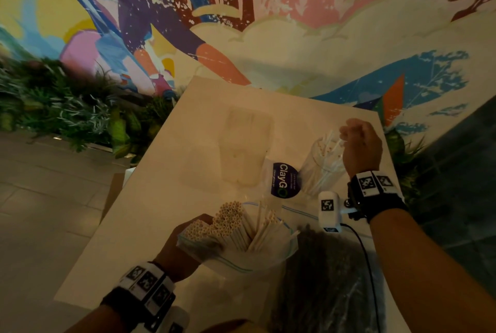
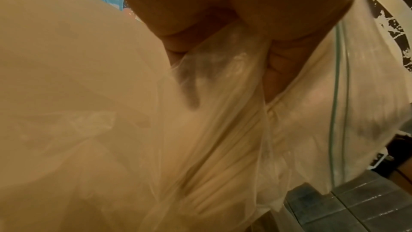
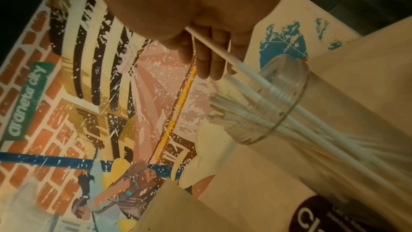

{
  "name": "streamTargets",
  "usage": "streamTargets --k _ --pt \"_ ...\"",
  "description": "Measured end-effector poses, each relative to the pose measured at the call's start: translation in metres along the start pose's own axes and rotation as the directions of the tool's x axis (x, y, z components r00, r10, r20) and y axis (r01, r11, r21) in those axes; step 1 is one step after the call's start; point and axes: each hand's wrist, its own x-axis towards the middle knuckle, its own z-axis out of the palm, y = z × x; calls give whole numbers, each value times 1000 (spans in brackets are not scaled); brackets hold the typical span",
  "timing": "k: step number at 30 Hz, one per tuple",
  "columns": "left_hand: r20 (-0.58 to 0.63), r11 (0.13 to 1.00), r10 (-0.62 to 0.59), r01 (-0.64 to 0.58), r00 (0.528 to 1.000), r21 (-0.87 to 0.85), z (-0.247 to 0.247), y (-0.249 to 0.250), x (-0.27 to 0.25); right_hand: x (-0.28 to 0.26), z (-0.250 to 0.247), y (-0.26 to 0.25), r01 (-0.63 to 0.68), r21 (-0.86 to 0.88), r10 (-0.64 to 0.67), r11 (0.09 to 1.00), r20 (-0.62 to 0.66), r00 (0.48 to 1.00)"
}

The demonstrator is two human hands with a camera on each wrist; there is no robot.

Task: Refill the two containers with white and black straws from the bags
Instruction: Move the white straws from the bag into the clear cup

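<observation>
White straws (image 1: 236, 225) | left hand (image 1: 185, 247) grips bag (image 1: 268, 260) | right hand (image 1: 361, 145) apparently pinches one over container (image 1: 322, 169)

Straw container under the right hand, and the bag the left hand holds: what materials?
Container: clear and rigid, glossy rim, white straws visible through the wall; glass or hard plastic, can't tell which. Bag: thin clear plastic film, creased and soft, with a blue zip strip; it crumples in the left hand.

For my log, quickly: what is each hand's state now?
Left hand: closed on the bag of white straws.
Right hand: closed, pinching white straws over the clear container.
</observation>
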Motion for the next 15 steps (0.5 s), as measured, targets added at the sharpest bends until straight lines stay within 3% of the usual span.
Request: streamTargets --k 1,4,6,9,11,15 --pt "24 999 -34 35 999 -18 2 16 0 0 0 0 -11 15 11 1000 7 1000" --pt "44 997 8 -12 999 73 4 13 8 -3 -1 5 -66 -125 80 990 108 991" --pt "7 999 35 -35 999 41 -1 0 0 -3 -2 10 -72 -150 84 986 77 994" --pt "-45 998 -62 60 997 -33 -6 0 -6 -4 -2 7 -45 -38 46 998 14 999" --pt "-57 1000 -10 9 998 -22 -2 7 -4 -4 -1 5 -55 -39 57 998 31 998" --pt "-9 993 104 -105 994 -56 2 33 -6 -7 3 5 23 -279 29 960 179 984"
